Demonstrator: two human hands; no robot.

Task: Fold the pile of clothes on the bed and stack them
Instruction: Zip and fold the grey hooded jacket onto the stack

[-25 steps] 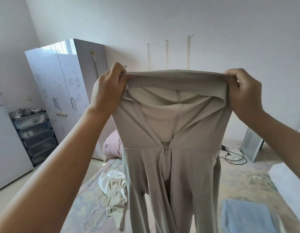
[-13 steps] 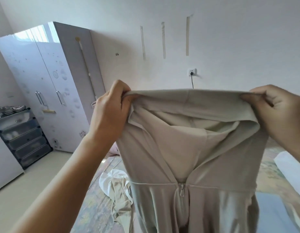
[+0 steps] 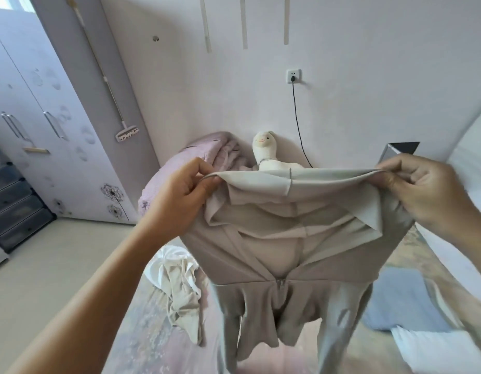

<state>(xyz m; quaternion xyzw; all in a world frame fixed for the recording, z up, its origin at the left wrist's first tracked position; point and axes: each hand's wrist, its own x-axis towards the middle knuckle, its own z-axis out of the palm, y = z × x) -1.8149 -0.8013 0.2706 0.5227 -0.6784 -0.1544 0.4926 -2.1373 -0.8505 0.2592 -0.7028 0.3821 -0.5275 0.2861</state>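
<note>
I hold a beige pair of trousers (image 3: pixel 288 271) up in the air by the waistband, zipper facing me, legs hanging down over the bed (image 3: pixel 142 338). My left hand (image 3: pixel 180 201) pinches the waistband's left end. My right hand (image 3: pixel 428 193) pinches its right end. The waistband is stretched flat between them. A crumpled white and cream garment (image 3: pixel 177 284) lies on the bed to the left. A folded blue garment (image 3: pixel 396 300) lies on the bed to the right, partly hidden behind the trousers.
A pink quilt (image 3: pixel 174 174) and a white plush alpaca (image 3: pixel 266 149) sit at the head of the bed against the wall. A wardrobe (image 3: pixel 45 109) and dark drawers (image 3: pixel 15 209) stand at the left. White bedding (image 3: pixel 444 349) lies at the lower right.
Both hands have come down with the trousers, and my view has tilted down. The quilt, the plush alpaca and more of the bed now show.
</note>
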